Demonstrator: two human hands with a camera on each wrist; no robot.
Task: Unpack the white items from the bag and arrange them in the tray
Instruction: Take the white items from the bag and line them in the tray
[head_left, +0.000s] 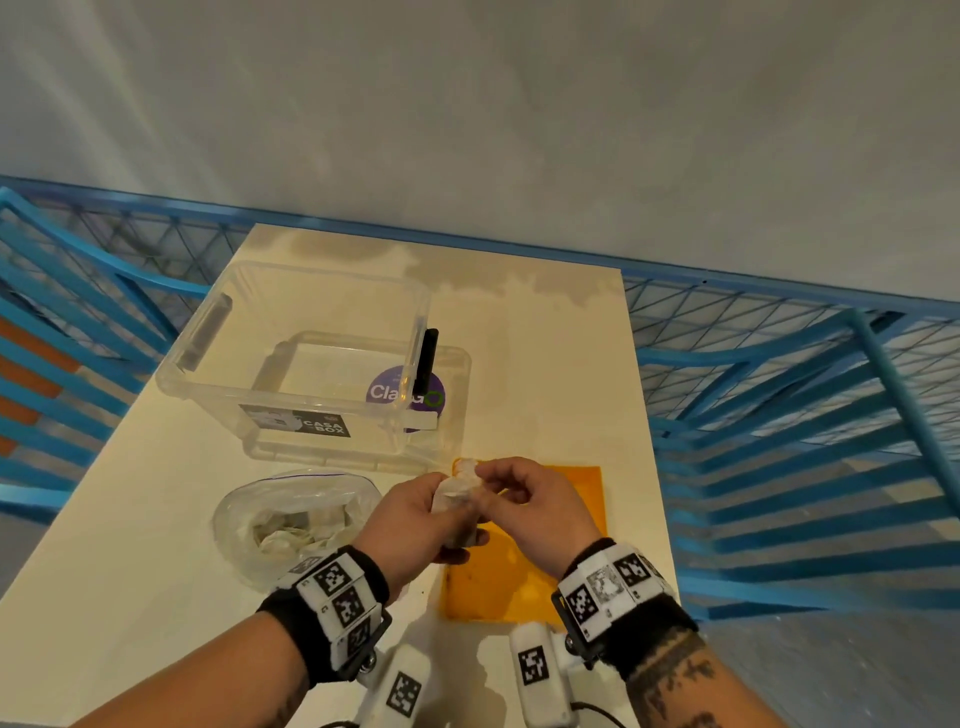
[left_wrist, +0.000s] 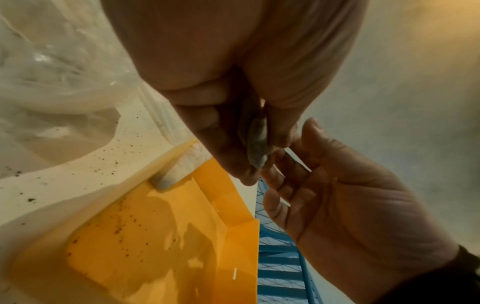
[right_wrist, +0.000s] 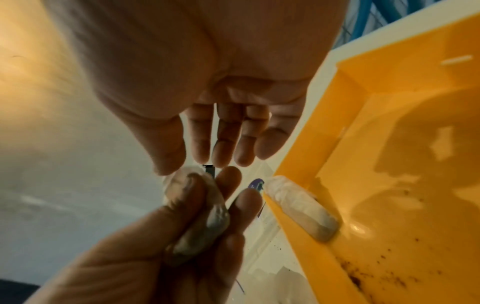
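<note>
My left hand (head_left: 441, 514) grips a small white wrapped item (head_left: 456, 496) upright above the near-left corner of the orange tray (head_left: 561, 519). My right hand (head_left: 501, 480) meets it from the right, thumb and fingertips touching the item's upper end (right_wrist: 183, 174), fingers nearly straight. Another white wrapped item (right_wrist: 301, 209) lies inside the tray against its left wall, also seen in the left wrist view (left_wrist: 182, 169). A clear plastic bag (head_left: 296, 514) holding several crumpled white items lies on the table left of my left hand.
A clear plastic storage box (head_left: 291, 364) stands on its lid at the back left of the cream table (head_left: 545, 364). Blue metal railings (head_left: 779, 415) flank the table on both sides. Dark specks dot the tray floor (right_wrist: 384, 267).
</note>
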